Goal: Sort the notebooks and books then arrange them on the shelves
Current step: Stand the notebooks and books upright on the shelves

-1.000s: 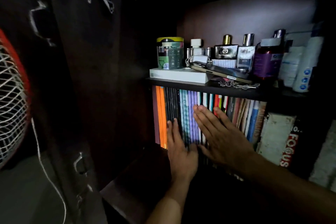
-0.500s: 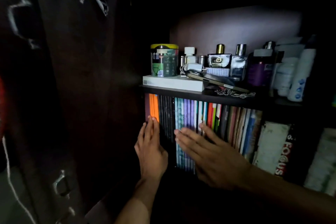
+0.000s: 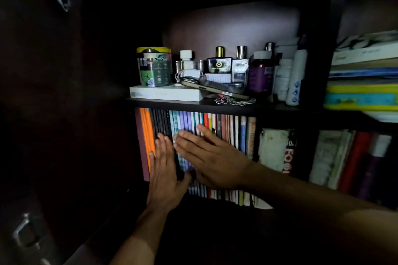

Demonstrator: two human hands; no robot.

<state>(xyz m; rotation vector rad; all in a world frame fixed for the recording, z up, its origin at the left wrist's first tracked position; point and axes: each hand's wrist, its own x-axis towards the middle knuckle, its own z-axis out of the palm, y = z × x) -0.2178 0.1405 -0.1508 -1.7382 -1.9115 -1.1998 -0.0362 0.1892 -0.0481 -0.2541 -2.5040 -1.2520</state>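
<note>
A row of thin notebooks (image 3: pixel 189 127) stood upright, spines outward, in the lower left compartment of a dark cabinet — maroon and orange at the far left, then black, then teal and purple, then red, white and brown toward the right. My left hand (image 3: pixel 164 175) lay flat against the orange and black spines, fingers straight and together, pointing up. My right hand (image 3: pixel 210 157) lay flat over the teal and purple spines, fingers straight and slightly spread, pointing up and to the left; neither hand gripped anything. The two hands were just beside each other, their fingertips nearly touching.

Right of the notebooks, in the same compartment, leaned thicker books (image 3: pixel 272 150), one with a worn white cover and one with red lettering on black. A further compartment on the right held more upright books (image 3: pixel 353 161), blurred.

The shelf board (image 3: pixel 226 108) above carried a flat white box (image 3: pixel 165 93) with a printed tin (image 3: pixel 154 68) on it, a phone (image 3: pixel 215 89) propped on the box edge, a thin chain (image 3: pixel 234 100), perfume bottles (image 3: pixel 219 63) and white tubes (image 3: pixel 296 79). At upper right lay a flat stack of books (image 3: pixel 364 84), yellow and blue among them.

Compared with half a second earlier, my left hand had shifted right — from the maroon and orange spines onto the black ones — so the hands stood closer together.
</note>
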